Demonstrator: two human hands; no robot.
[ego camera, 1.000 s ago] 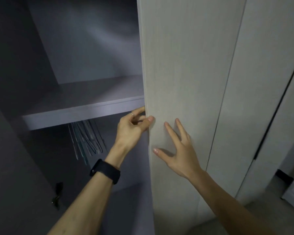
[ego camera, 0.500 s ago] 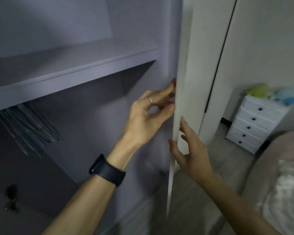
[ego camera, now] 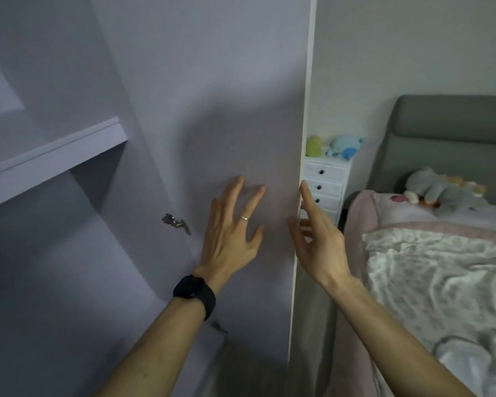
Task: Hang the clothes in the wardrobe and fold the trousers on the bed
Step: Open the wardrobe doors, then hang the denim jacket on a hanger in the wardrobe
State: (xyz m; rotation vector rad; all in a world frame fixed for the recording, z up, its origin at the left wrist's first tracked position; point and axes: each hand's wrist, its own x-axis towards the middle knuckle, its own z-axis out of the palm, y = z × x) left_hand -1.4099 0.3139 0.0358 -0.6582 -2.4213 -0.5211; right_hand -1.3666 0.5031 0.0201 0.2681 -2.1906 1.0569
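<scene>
Resting flat on the inner face of the open wardrobe door [ego camera: 241,96], the left hand [ego camera: 229,239] had its fingers [ego camera: 234,193] spread, a ring [ego camera: 244,217] on one. The right hand [ego camera: 320,245] met the door's free edge, fingers straight and slightly apart, pinching nothing. A hinge [ego camera: 176,222] and shelf [ego camera: 55,156] lay leftward inside the wardrobe; the bed [ego camera: 447,138], its bedding [ego camera: 441,267] rumpled, lay right of the door.

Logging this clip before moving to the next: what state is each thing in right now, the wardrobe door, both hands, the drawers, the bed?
Wardrobe door: wide open, inner face showing.
Left hand: fingers straight and spread, at the door's inner face.
Right hand: at the door's free edge, index finger straight; grip unclear.
White drawers: all shut.
Bed cover: rumpled.
Plush toys: lying on the bed by the headboard.
</scene>
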